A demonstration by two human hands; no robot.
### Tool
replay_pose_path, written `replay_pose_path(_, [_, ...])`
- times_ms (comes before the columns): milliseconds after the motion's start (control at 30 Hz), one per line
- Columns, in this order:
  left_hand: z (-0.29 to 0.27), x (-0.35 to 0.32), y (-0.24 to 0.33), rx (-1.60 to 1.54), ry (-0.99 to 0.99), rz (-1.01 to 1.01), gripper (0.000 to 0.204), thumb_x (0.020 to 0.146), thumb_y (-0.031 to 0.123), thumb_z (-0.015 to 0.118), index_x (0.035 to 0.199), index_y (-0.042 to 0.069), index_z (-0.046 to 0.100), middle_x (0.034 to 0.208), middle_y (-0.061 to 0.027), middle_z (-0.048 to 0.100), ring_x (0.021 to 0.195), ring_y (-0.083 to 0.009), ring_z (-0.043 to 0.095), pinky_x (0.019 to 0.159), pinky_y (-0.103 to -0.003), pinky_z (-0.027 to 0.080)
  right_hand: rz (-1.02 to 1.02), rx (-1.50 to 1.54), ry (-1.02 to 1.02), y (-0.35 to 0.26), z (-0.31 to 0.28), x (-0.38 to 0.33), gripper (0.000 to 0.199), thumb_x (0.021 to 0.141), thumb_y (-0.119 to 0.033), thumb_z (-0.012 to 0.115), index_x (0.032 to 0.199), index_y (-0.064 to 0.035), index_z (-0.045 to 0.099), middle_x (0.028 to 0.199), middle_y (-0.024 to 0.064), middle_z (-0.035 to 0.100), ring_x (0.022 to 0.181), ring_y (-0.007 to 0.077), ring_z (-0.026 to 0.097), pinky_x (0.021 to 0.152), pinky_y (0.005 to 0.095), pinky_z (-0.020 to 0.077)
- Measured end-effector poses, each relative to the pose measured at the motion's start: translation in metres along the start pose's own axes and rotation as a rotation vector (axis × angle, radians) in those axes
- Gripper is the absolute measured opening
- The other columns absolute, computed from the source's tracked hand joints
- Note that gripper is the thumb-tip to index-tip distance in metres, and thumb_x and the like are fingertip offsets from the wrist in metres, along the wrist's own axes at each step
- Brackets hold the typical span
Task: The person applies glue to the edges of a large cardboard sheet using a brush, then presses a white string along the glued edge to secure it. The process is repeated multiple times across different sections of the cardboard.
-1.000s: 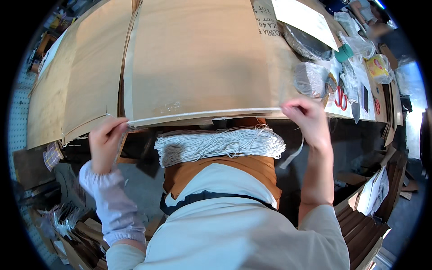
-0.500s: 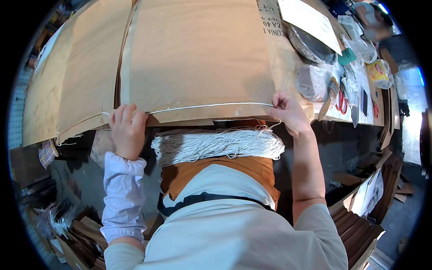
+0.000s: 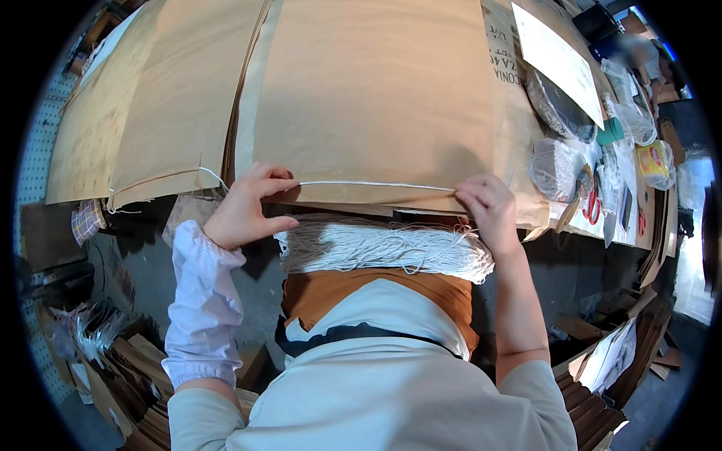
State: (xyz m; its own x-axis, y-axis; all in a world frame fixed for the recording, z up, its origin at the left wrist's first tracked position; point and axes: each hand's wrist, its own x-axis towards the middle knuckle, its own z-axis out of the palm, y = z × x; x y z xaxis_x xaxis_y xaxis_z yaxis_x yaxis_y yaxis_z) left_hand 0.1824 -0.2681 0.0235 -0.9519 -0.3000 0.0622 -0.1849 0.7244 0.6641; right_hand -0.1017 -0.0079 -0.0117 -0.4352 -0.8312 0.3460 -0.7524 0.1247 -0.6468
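A white cord (image 3: 376, 184) runs nearly straight between my hands, along the near edge of a large brown paper sheet (image 3: 376, 98). My left hand (image 3: 252, 203) has its fingers stretched over the sheet's left edge, fingertips at the cord. Its thumb stands apart below them, with nothing between. At the other end, my right hand (image 3: 489, 210) pinches the cord near the sheet's right edge. A thick bundle of white cords (image 3: 383, 246) rests across my lap, just below the table edge. More cord lies along another brown sheet (image 3: 188, 98) on the left.
On the right stand a plastic-wrapped bowl (image 3: 556, 105), a wrapped bundle (image 3: 555, 169), red-handled scissors (image 3: 593, 204) and a knife (image 3: 611, 218). A white sheet (image 3: 556, 60) leans over the bowl. Stacked brown cardboard (image 3: 594, 410) is at lower right. Another person (image 3: 639, 56) is at far right.
My left hand has moved toward the right hand and spread its thumb from its fingers. The right hand still pinches the cord. The whole view has shifted, with the table further right.
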Motion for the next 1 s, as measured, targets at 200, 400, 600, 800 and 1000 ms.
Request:
replay_pose_path(200, [0.024,0.011,-0.020,0.096,0.271,-0.317,0.013,0.078,0.007,0.068,0.078,-0.003,0.060,0.080,-0.0144,0.059,0.070,-0.0291,0.058,0.062,-0.036,0.046,0.234,-0.169,0.076,-0.003,0.018,0.013,0.014,0.075,-0.011,0.073,0.072,-0.0016,0.062,0.071,0.0111,0.059,0.066,0.0257,0.059,0.058,0.0338,0.0475])
replay_pose_path(400, [0.046,0.023,0.014,0.582,0.388,-0.542,0.022,0.083,0.004,0.058,0.104,0.001,0.054,0.087,-0.0155,0.059,0.080,-0.0356,0.058,0.068,-0.044,0.047,0.141,-0.569,0.225,-0.002,0.034,0.006,0.034,0.077,-0.014,0.070,0.106,-0.0053,0.056,0.098,0.0127,0.058,0.086,0.0303,0.057,0.072,0.0412,0.0468])
replay_pose_path(600, [0.095,0.028,0.051,0.567,-0.096,-0.069,0.081,0.081,0.036,0.060,0.139,-0.011,0.026,0.147,-0.0296,0.022,0.139,-0.0407,0.017,0.115,-0.044,0.015,-0.071,-0.408,-0.280,-0.079,0.077,0.009,0.070,0.082,-0.030,0.064,0.135,0.0064,0.036,0.140,0.0233,0.037,0.131,0.0382,0.033,0.110,0.0433,0.0257])
replay_pose_path(800, [0.061,-0.008,0.000,0.545,0.184,-0.319,0.075,0.090,0.034,0.056,0.140,-0.010,0.022,0.148,-0.0277,0.022,0.138,-0.0417,0.019,0.113,-0.046,0.017,0.333,-0.567,0.056,-0.018,0.023,-0.018,0.074,0.080,-0.026,0.069,0.135,0.0096,0.034,0.144,0.0264,0.030,0.133,0.0402,0.030,0.109,0.0449,0.0257])
replay_pose_path(1000, [0.062,-0.011,-0.010,0.388,0.304,-0.299,0.061,0.093,0.018,0.051,0.140,-0.010,0.024,0.147,-0.0291,0.022,0.138,-0.0436,0.019,0.112,-0.047,0.020,0.234,-0.771,0.173,-0.015,0.020,-0.014,0.058,0.074,-0.015,0.070,0.123,0.0059,0.047,0.133,0.0190,0.044,0.109,0.0343,0.049,0.088,0.0444,0.0415])
